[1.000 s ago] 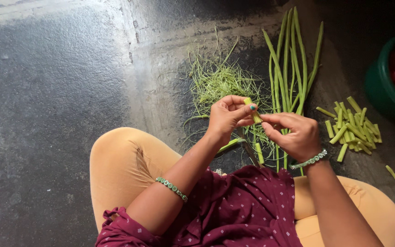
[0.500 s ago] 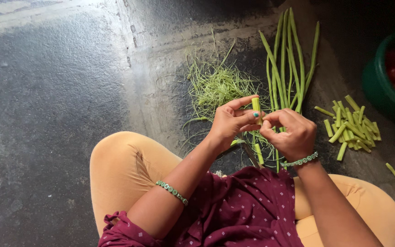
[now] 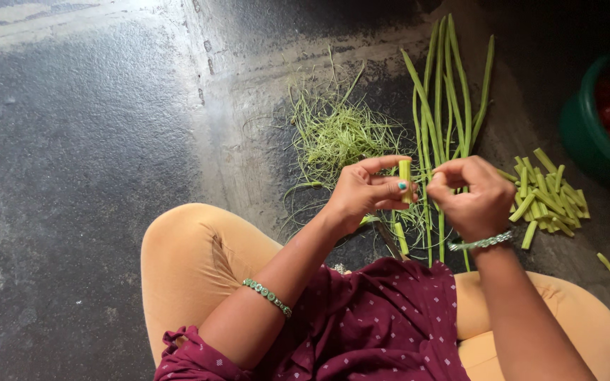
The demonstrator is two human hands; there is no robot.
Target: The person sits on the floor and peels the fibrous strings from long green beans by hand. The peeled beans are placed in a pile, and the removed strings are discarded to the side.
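Short green stalk piece [image 3: 405, 180], ridged and blunt-cut, at frame centre: pinched upright in the left hand [image 3: 365, 194], while the right hand [image 3: 471, 197] closes its fingertips beside its top. Done: heap of cut pieces [image 3: 545, 201], centre right; tangle of thin stripped fibres [image 3: 337, 134], upper centre. Left: long whole stalks [image 3: 446, 92] on the rough dark floor [image 3: 72, 141].
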